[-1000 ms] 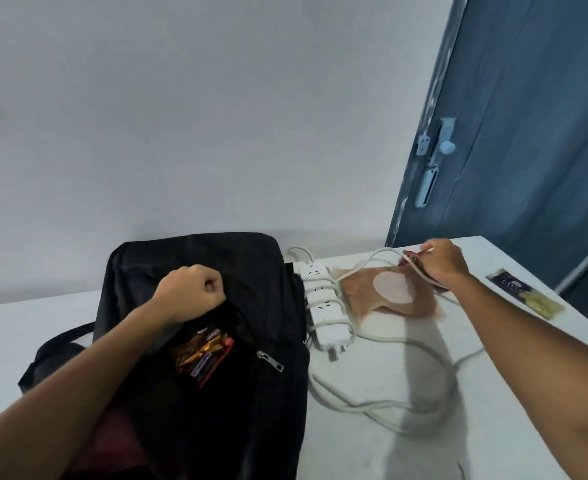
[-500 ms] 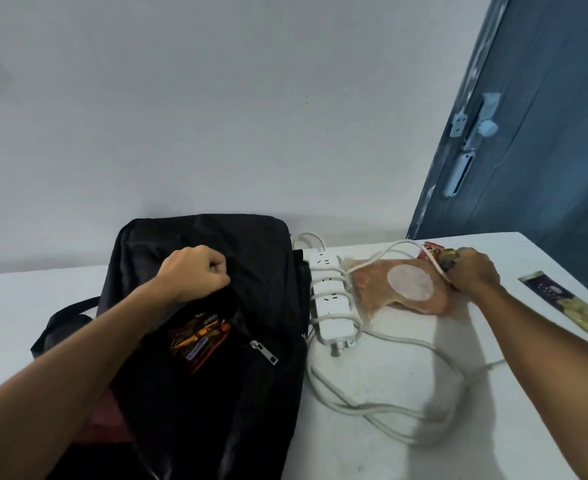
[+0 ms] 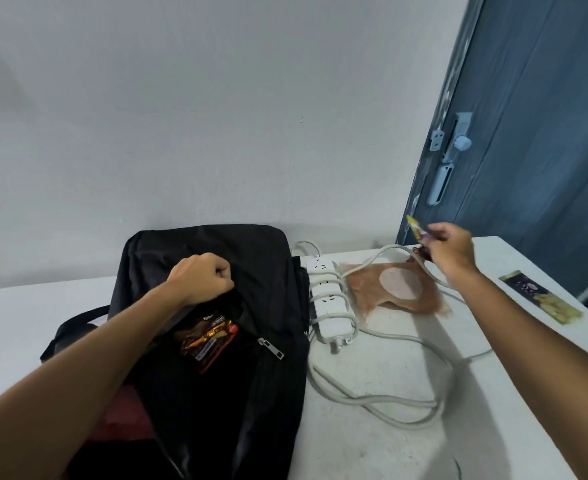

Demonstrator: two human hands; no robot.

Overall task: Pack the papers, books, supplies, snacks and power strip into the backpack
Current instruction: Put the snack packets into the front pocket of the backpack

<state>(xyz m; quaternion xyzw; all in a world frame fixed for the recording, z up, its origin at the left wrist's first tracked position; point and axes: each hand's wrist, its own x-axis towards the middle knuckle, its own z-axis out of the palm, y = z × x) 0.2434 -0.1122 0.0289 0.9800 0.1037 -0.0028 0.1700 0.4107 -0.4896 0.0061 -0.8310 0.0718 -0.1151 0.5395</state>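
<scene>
Your right hand [image 3: 453, 252] is pinching a small yellow-tipped snack [image 3: 415, 227] up off the table [image 3: 389, 445], above the brown pouch [image 3: 396, 289] and power strip [image 3: 328, 299], while your left hand [image 3: 200, 278] is fisted tight on the backpack [image 3: 251, 258] flap, another snack [image 3: 209, 337] showing inside.

wall [image 3: 216, 116]: standing pale grey, rising behind both hands
door [image 3: 545, 133]: showing dark blue, beyond the right hand
latch [image 3: 453, 147]: sitting pale on the door's edge
</scene>
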